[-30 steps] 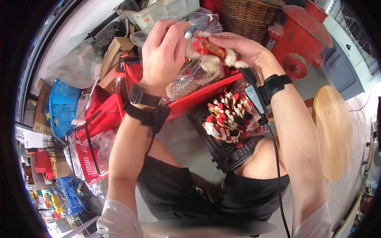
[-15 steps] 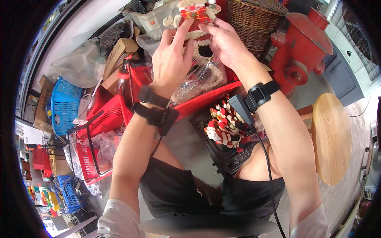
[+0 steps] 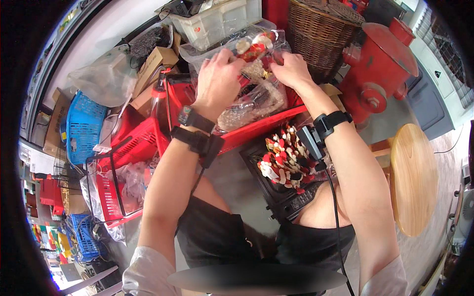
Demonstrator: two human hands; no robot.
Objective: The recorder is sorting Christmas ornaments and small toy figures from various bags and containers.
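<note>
A small red-and-white Christmas figure (image 3: 255,51), blurred by motion, is at the closed fingers of my left hand (image 3: 219,76). My right hand (image 3: 292,71) is just right of it, thumb and fingers drawn together; whatever they pinch is hidden. Beneath both hands, a clear plastic bag (image 3: 254,106) with pale beige, fluffy-looking contents lies in a red basket (image 3: 266,127). Several similar red-and-white Christmas figures (image 3: 282,163) are heaped on a black case (image 3: 276,200) by my right knee.
A translucent tub (image 3: 217,24) and a wicker basket (image 3: 318,34) stand behind. To the right are a red hydrant-shaped object (image 3: 377,64) and a wooden stool (image 3: 414,180). At left sit a blue basket (image 3: 85,128), another red basket (image 3: 111,195) and a bottle (image 3: 159,101).
The Christmas figure, held up between both hands before, has come lower and tilted, now at the left hand. My right hand has moved away from it to the right and down.
</note>
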